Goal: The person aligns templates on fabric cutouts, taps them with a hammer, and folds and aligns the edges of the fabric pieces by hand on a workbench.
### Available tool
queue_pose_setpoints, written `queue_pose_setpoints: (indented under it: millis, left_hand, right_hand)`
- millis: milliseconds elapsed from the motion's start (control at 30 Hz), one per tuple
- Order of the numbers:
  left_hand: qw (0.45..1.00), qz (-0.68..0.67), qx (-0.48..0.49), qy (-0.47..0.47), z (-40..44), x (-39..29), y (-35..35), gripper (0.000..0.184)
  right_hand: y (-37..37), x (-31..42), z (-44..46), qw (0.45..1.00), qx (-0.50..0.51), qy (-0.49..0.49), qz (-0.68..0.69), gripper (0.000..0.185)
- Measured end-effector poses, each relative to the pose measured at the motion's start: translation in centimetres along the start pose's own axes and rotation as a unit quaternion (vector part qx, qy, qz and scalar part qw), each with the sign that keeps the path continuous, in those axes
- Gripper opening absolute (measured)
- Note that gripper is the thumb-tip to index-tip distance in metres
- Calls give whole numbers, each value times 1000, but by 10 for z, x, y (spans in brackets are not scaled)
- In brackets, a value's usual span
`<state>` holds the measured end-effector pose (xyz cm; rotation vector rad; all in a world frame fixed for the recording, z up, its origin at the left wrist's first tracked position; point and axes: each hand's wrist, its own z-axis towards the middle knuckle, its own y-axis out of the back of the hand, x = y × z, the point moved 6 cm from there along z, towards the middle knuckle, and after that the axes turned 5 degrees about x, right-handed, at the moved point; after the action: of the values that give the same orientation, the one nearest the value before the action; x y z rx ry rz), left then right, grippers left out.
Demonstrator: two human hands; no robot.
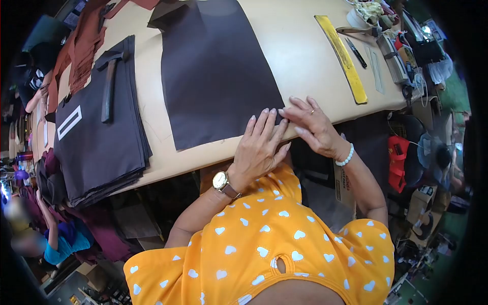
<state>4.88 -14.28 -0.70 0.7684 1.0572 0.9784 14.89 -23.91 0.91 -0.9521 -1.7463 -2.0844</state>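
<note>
A dark brown fabric panel [213, 71] lies spread on the table in front of me. My left hand [262, 141] rests at its near right corner, fingers stretched out and fingertips on the cloth, thumb over the table edge. Close beside it, my right hand [316, 128] reaches that same corner with its fingertips, its thumb apart from the fingers. Whether the right fingertips touch the cloth or just hover over it, I cannot tell. Nothing shows held in either hand.
To the left, a hammer [109, 84] and a white rectangular frame [69, 122] lie on a stack of dark fabric pieces [104, 157]. A yellow ruler [341, 58], a black pen-like cutter [356, 53] and a clear ruler [375, 69] lie right. Other people work at far left.
</note>
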Motion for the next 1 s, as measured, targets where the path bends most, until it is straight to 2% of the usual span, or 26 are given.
queue_pose_setpoints:
  millis: [67,267,700,1000]
  left_hand:
    - [1000,1,2,0,0,1,-2,49]
    - [1000,12,13,-6,1,0,-3,50]
    - [1000,-1,27,-4,1,2,-2,52]
    - [999,2,33,-2,1,2,-5,53]
  right_hand:
    - [-5,-2,2,996,36,13,-75,43]
    - [2,-20,38,991,37,17,-127,49]
    - [37,-90,158,980,-100,-6,-173,47]
    - [51,-120,208,978,-142,-84,-127,52]
